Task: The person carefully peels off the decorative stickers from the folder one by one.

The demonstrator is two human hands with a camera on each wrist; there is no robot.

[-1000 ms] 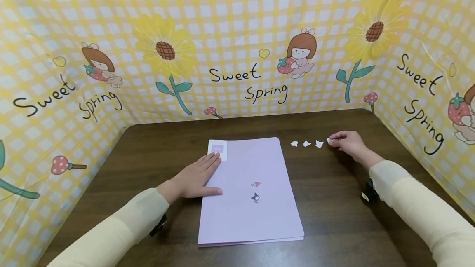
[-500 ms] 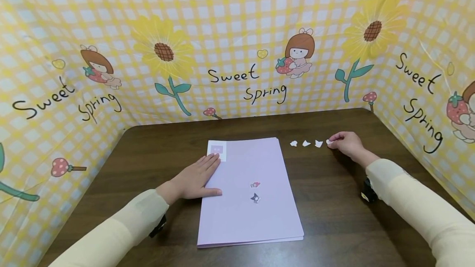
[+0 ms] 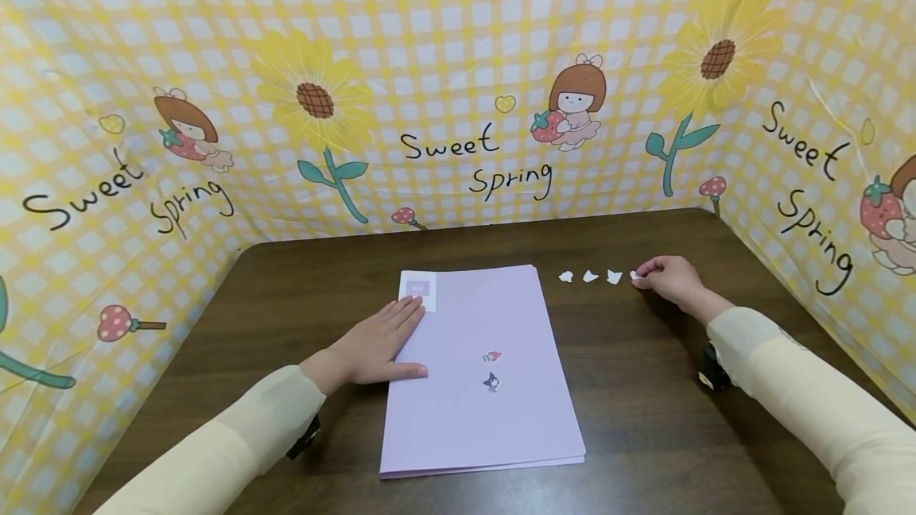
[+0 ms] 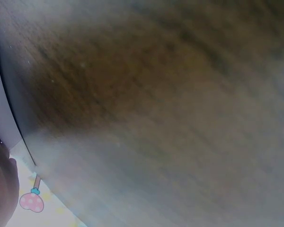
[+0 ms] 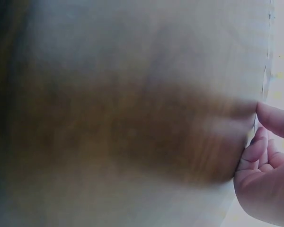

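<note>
My left hand (image 3: 375, 344) lies flat on the left side of a lilac folder (image 3: 494, 427), fingers reaching a white label (image 3: 429, 280) at its upper left corner. On the folder are two small character stickers, one pink-hooded (image 3: 492, 357) and one black-and-white (image 3: 491, 382). To the right, my right hand (image 3: 671, 283) pinches a small white sticker-like piece (image 3: 634, 275) at the tabletop. Several similar white pieces (image 3: 589, 276) lie in a row left of it. The right wrist view shows the thumb and curled fingers (image 5: 253, 156), but the piece is hidden there.
The dark wooden table (image 3: 637, 420) carries everything. A yellow checked cloth (image 3: 458, 38) with flowers and lettering hangs behind the table and on both sides. The folder's near edge is slightly parted.
The right hand has come slightly nearer with its white piece, now level with the row. The left hand stays put on the folder.
</note>
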